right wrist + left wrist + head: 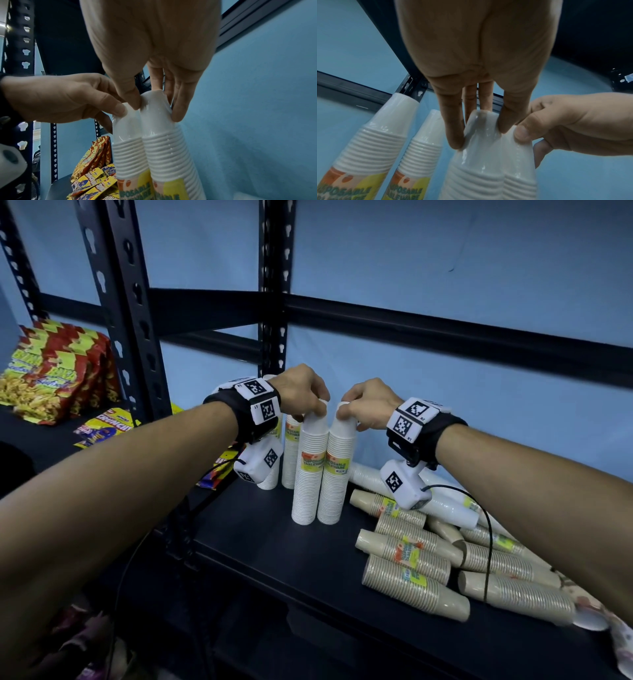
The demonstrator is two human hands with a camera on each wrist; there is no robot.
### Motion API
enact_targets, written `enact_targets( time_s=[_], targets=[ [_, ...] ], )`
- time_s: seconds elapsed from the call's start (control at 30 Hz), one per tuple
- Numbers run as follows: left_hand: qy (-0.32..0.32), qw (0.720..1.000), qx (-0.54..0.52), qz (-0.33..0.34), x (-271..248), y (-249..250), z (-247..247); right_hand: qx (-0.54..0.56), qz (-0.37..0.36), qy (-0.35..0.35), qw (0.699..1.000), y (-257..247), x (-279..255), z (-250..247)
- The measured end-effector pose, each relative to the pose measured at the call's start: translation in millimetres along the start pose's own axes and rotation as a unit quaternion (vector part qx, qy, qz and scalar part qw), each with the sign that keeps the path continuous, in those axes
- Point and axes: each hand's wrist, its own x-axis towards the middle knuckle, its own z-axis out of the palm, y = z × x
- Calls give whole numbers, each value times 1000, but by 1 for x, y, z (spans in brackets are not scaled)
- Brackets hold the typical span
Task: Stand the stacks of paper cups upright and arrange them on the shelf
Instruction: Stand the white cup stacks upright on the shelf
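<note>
The 2 tall plastic-wrapped stacks of white paper cups stand upright and touching on the black metal shelf (260, 546), long axes vertical, directly below the fingers. The left hand (301, 392) pinches the top of the left white stack (308, 470); the right hand (368, 402) pinches the right white stack (337, 470) — each hand nearest its own. 2 more upright white stacks (373, 142) behind sit half hidden by the left wrist, and the toppled brown cup stacks (411, 580) lie right, some cut off at the frame edge.
</note>
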Motion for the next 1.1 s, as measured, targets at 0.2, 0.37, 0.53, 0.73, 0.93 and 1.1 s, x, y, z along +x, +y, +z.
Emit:
enact_targets(
  time_s=[0.2,0.37,0.53,0.73,0.93,1.1],
  targets=[
    [-20,1000,19,-5,3,-2,-19,7,-13,-18,1000,-11,7,0],
    [-4,999,36,-23,1,-13,-39,15,-35,-23,999,-28,14,6],
    [13,997,58,-45,-4,-27,-56,22,-53,-33,998,-48,22,18],
    [30,995,63,-69,-7,-40,-64,20,-64,-47,997,-59,31,35],
    [35,994,58,-82,-3,-59,-61,13,-66,-53,996,-60,35,47],
    [37,994,56,-81,-2,-66,-60,22,-64,-59,996,-58,37,52]
  ],
)
